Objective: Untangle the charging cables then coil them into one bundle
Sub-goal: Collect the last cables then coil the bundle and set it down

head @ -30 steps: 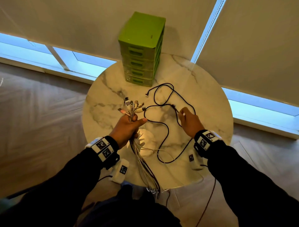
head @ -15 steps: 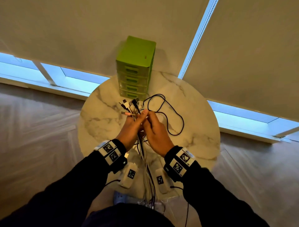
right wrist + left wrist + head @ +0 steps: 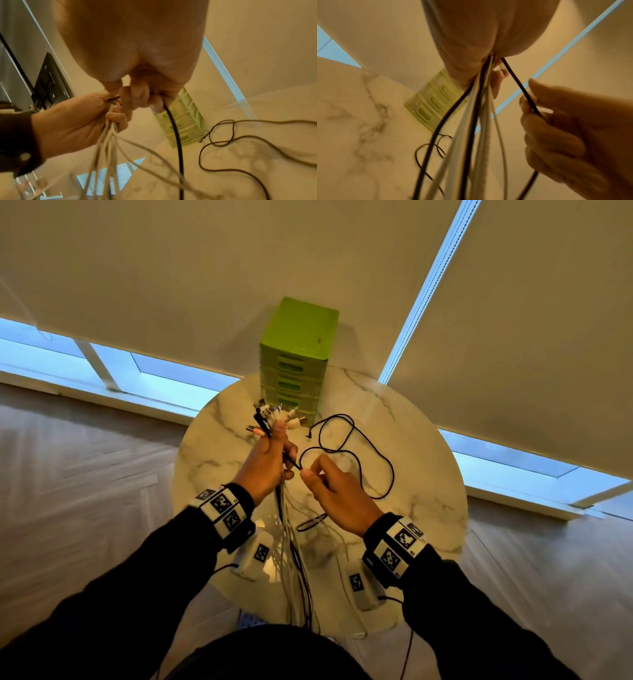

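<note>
Head view: cables gathered over round marble table (image 3: 428, 446), green drawer unit (image 3: 298, 350) at back.
Bunch of cables (image 3: 291, 542) was clenched in left hand (image 3: 265, 463), plugs up; black cable (image 3: 356, 460) was pinched by right hand (image 3: 337, 494), its loops lying on the table.

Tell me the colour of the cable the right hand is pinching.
Black; the cable shows best in the left wrist view, pinched by the right hand.
</note>
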Demonstrator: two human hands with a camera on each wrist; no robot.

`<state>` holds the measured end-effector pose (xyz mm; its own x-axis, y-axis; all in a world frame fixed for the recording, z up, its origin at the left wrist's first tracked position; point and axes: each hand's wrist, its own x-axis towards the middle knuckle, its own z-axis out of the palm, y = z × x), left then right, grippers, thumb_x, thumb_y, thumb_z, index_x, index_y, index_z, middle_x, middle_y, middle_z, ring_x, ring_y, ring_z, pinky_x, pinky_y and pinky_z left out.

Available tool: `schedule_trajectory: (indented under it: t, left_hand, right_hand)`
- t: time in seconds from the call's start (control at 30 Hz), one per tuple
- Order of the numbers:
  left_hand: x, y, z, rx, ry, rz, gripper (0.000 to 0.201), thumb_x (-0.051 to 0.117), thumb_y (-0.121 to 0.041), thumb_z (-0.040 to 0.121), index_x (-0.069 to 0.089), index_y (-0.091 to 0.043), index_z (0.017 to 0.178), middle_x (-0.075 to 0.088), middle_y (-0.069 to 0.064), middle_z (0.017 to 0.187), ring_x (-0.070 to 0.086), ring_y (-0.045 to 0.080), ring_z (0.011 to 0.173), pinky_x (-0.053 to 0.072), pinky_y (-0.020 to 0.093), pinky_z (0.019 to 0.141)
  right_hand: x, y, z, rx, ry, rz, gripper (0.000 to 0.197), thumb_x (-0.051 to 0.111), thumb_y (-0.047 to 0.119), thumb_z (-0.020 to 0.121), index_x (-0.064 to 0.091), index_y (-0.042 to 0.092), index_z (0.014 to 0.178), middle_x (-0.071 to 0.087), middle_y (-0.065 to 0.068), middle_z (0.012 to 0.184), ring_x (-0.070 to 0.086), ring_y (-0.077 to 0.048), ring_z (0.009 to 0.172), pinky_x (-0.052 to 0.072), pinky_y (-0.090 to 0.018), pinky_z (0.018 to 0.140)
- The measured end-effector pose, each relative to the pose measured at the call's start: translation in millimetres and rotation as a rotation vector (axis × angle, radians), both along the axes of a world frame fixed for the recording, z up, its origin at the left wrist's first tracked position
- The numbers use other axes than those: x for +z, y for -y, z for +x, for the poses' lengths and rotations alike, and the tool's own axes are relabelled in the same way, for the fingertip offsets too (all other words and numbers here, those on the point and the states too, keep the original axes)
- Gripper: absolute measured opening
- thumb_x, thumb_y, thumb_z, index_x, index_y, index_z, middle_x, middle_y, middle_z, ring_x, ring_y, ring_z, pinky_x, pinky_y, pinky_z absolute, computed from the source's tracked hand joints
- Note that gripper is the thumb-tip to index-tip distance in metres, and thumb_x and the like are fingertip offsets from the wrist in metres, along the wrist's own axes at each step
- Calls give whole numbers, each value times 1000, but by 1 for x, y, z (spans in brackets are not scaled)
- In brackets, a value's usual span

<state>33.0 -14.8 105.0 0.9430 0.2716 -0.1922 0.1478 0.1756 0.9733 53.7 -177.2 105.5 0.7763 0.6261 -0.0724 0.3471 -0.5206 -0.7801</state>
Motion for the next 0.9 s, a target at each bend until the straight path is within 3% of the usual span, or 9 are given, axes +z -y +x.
schedule_trajectory:
  t: [0.07, 0.13, 0.2, 0.3, 0.43, 0.57, 0.7, 0.83, 0.9]
  left_hand:
    - [4, -11, 3, 55, 55, -47, 47, 27, -54, 104, 50, -17, 87, 49, 1, 65, 57, 17, 65, 59, 42, 69]
    - [10, -23, 8, 132, 99, -171, 45, 28, -52, 105, 43, -19, 77, 40, -2, 59, 52, 15, 55, 60, 41, 62]
    - [18, -43, 15, 223, 105, -258, 45, 30, -53, 105, 37, -22, 73, 32, -7, 54, 36, 9, 45, 43, 24, 45]
    - [32, -82, 22, 327, 95, -262, 46, 35, -55, 104, 33, -25, 69, 26, -9, 52, 22, 6, 42, 16, 20, 43]
    - [35, -99, 18, 243, 118, -82, 32, 36, -48, 106, 50, -27, 86, 25, -5, 61, 25, 9, 48, 20, 25, 46]
    - [21, -70, 13, 80, 112, -8, 18, 36, -36, 109, 49, -25, 104, 27, -7, 61, 28, 6, 48, 24, 20, 45]
    - [7, -34, 11, 105, 49, -11, 43, 32, -37, 109, 45, -9, 139, 27, -5, 66, 29, 8, 53, 25, 25, 50]
    - [-3, -24, 16, 158, -49, -50, 51, 32, -55, 104, 56, -10, 110, 43, 4, 71, 43, 15, 60, 37, 29, 57]
    - [-4, -24, 19, 154, -90, -49, 49, 34, -58, 103, 57, -15, 96, 53, 3, 74, 54, 16, 69, 44, 31, 67]
  right_hand:
    - [0, 1, 3, 109, -1, -100, 48, 36, 60, 101, 50, 18, 81, 61, 1, 67, 55, -12, 61, 49, -39, 67]
    - [-2, 5, 5, 158, -157, -161, 58, 33, 61, 101, 50, 13, 74, 54, 12, 58, 48, 0, 53, 42, -24, 61]
    - [-11, 16, 6, 172, -309, -234, 60, 30, 65, 100, 50, 16, 70, 48, 14, 52, 41, -1, 48, 35, -21, 61]
    - [-38, 39, 8, 188, -349, -354, 54, 31, 63, 101, 48, 25, 67, 48, 14, 62, 42, -6, 59, 37, -26, 72]
    - [-67, 50, 31, 15, -165, -368, 47, 28, 65, 99, 64, 35, 101, 64, 12, 101, 58, -13, 96, 41, -34, 96]
    - [-47, 18, 51, -196, -3, -159, 36, 33, 50, 105, 50, 26, 85, 56, 4, 80, 53, -20, 78, 39, -35, 74]
    - [-11, -27, 36, -136, 27, 66, 33, 37, 44, 106, 44, 25, 80, 53, 0, 72, 50, -13, 66, 38, -32, 66]
    - [3, -50, 21, 38, 38, 87, 27, 34, 39, 108, 44, 35, 84, 58, 17, 67, 53, 2, 60, 36, -19, 60]
    - [-1, -55, 21, 103, 48, 79, 24, 31, 43, 108, 53, 34, 109, 66, 15, 80, 60, 1, 71, 41, -22, 66]
